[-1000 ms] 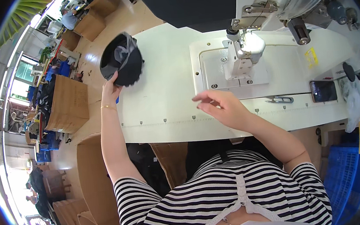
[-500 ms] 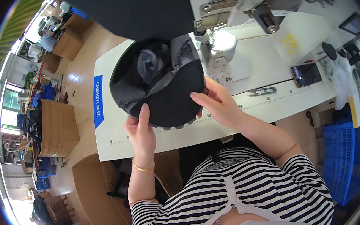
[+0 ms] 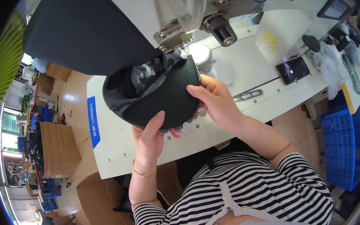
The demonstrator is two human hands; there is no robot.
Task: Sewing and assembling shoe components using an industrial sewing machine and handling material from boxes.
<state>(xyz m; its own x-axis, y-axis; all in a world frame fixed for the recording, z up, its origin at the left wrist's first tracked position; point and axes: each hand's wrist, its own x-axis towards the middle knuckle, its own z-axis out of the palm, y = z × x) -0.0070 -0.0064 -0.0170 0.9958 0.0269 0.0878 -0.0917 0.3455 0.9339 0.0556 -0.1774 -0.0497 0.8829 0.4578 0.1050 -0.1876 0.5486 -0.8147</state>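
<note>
Both hands hold a black and grey fabric cap (image 3: 161,98) with a curved brim, its hollow inside facing up. My left hand (image 3: 147,137) grips the near left edge, thumb on top and fingers underneath. My right hand (image 3: 218,102) pinches the brim's right edge between thumb and fingers. The cap's far edge lies at the needle area of a sewing machine (image 3: 179,47), beside a lit white cylindrical part (image 3: 200,57). Whether the needle is in the fabric, I cannot tell. A large black curved shape (image 3: 85,30) hides the cap's far left side.
Thread snips (image 3: 248,95) and a phone (image 3: 293,70) lie on the white table (image 3: 120,166) at right. Clear plastic bags (image 3: 326,74) sit farther right, above blue crates (image 3: 343,140). An open cardboard box (image 3: 96,207) stands below the table's left part.
The view has shifted and turned. Both hands have brought the cap's brim edge up to the machine's needle area, tilting the cap. My left hand's fingers now reach farther under it.
</note>
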